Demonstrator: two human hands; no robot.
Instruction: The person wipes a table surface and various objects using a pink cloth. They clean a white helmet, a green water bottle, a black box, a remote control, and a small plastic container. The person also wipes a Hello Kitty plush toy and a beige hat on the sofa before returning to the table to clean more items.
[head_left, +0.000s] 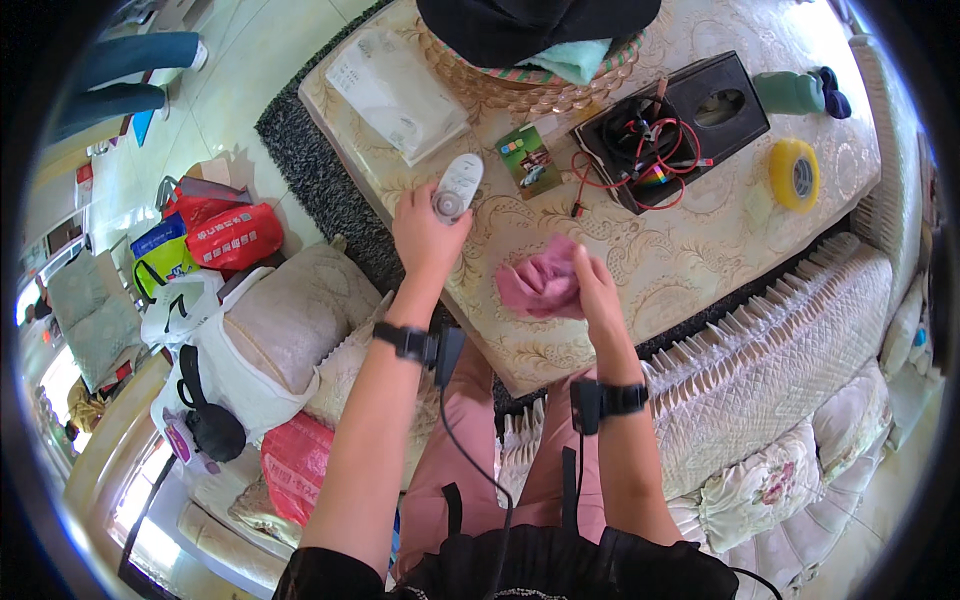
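Note:
A white remote control (463, 181) with a round grey button pad lies in my left hand (429, 232), over the patterned tablecloth (465, 262). Between the thumb and fingers of my right hand (598, 294) is a crumpled pink cloth (538, 277), held above the near part of the table. Beyond the two hands, a green printed card (528, 161) lies flat. To its right stands a black tissue box (720, 109) with an open compartment, where red and black cables (660, 142) are heaped and partly spill over the edge.
At the back are a plastic-wrapped white pack (397, 94) and a woven basket (517, 86) under a black hat (532, 26). A yellow tape roll (793, 176) and a green bottle (787, 92) sit right. Bags (232, 236) crowd the left; a quilted sofa (780, 322) borders the right.

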